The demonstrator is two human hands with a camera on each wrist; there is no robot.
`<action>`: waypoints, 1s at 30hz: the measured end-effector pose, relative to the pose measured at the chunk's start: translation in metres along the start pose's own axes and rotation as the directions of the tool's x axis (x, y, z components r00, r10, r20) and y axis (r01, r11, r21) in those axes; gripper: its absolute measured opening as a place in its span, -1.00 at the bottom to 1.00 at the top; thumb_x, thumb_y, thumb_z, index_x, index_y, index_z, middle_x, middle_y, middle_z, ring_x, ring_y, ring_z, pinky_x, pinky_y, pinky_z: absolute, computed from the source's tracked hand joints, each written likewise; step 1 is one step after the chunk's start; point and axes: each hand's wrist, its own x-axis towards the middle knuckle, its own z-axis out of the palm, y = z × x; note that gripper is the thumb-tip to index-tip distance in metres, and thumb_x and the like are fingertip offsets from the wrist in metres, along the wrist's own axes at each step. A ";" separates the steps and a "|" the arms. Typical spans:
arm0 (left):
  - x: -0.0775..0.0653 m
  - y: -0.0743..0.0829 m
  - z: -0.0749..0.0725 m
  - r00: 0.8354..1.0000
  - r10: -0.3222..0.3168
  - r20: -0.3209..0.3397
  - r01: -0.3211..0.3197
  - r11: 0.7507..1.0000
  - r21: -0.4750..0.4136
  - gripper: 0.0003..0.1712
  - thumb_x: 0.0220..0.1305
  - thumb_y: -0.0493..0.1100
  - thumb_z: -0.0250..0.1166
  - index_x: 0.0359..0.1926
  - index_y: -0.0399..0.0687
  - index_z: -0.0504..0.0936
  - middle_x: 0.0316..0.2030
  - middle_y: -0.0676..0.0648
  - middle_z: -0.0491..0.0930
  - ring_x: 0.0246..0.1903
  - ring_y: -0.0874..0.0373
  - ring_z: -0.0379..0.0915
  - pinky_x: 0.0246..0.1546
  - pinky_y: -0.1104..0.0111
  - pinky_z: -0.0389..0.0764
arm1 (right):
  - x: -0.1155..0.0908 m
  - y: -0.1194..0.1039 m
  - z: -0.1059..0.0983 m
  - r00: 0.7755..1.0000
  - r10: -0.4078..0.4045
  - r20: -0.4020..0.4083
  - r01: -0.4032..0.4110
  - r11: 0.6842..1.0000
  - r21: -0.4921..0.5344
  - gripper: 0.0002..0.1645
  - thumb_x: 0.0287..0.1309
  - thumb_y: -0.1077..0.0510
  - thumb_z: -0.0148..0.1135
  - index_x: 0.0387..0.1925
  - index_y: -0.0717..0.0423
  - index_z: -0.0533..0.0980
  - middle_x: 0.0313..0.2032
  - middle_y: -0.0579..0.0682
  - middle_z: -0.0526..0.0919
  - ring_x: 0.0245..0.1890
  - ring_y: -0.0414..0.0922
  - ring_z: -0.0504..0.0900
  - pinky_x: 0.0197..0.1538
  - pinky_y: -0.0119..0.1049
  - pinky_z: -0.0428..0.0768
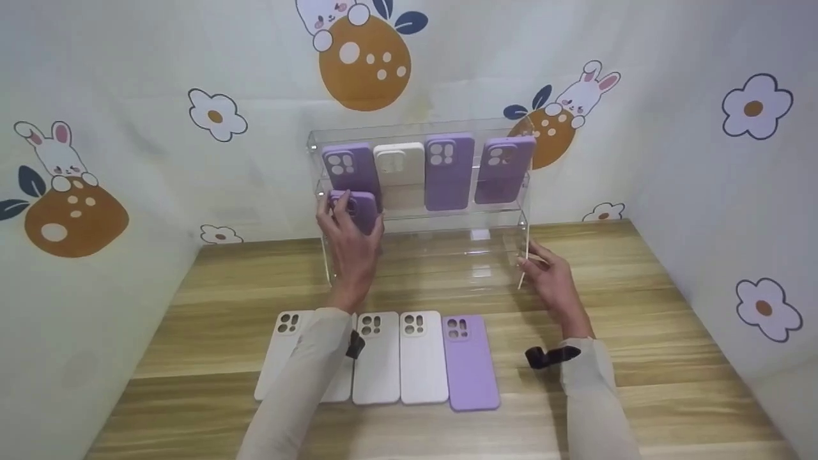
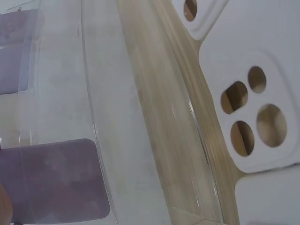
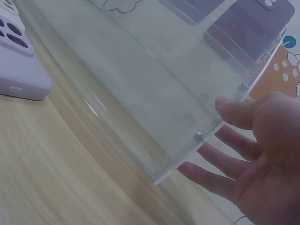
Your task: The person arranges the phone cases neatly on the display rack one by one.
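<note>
My left hand (image 1: 351, 246) grips a purple phone case (image 1: 365, 207) by its camera end, at the left of the clear acrylic display rack (image 1: 422, 284). In the left wrist view, the lower part of that purple phone case (image 2: 56, 183) lies against a clear tier; most of the hand is out of that view. My right hand (image 1: 553, 281) holds the rack's right side panel near the bottom. The right wrist view shows the thumb (image 3: 234, 112) on one side of the panel edge and the fingers (image 3: 211, 183) on the other.
Purple cases (image 1: 449, 176) and one white case (image 1: 399, 172) lean on the rack's upper tier. On the wooden table (image 1: 211, 332), in front of the rack, lies a row of white cases (image 1: 424, 364) with a purple case (image 1: 473, 367) at its right end. A printed cloth (image 1: 268, 172) hangs behind.
</note>
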 end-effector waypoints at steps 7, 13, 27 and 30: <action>-0.002 -0.005 -0.006 1.000 0.023 0.003 -0.023 1.000 0.009 -0.10 0.05 -0.10 0.54 0.36 -0.19 0.32 0.39 -0.34 0.10 0.40 -0.21 0.20 0.36 0.13 0.50 | -0.001 0.000 0.001 1.000 -0.008 0.002 0.008 1.000 -0.006 -0.32 0.35 0.31 0.17 0.46 0.08 0.27 0.34 0.30 0.40 -0.04 -0.39 0.65 0.11 -0.11 0.71; -0.004 -0.006 -0.013 0.998 0.066 -0.016 -0.066 0.998 -0.020 0.01 -0.01 -0.04 0.59 0.41 -0.22 0.30 0.38 -0.39 0.13 0.36 -0.23 0.23 0.44 0.06 0.39 | -0.001 0.000 0.001 1.000 -0.008 -0.003 0.008 1.000 0.001 -0.32 0.34 0.32 0.18 0.45 0.13 0.28 0.32 0.32 0.41 -0.05 -0.35 0.67 0.05 -0.22 0.74; -0.005 -0.025 -0.070 0.980 0.061 0.191 -0.048 0.996 -0.074 0.05 0.01 -0.01 0.57 0.41 -0.31 0.25 0.38 -0.37 0.17 0.41 -0.23 0.15 0.47 -0.05 0.29 | -0.001 -0.001 0.002 1.000 -0.013 0.007 0.013 1.000 0.014 -0.33 0.33 0.33 0.19 0.44 0.15 0.29 0.34 0.30 0.43 -0.12 -0.43 0.67 0.05 -0.25 0.73; -0.006 -0.035 -0.081 0.972 0.013 0.234 0.000 0.998 -0.055 0.04 0.03 -0.03 0.56 0.42 -0.30 0.24 0.38 -0.36 0.17 0.42 -0.22 0.13 0.50 -0.06 0.23 | 0.000 0.000 0.001 1.000 -0.018 0.003 0.018 1.000 0.020 -0.33 0.32 0.34 0.19 0.43 0.17 0.30 0.33 0.31 0.43 -0.12 -0.41 0.69 0.05 -0.22 0.73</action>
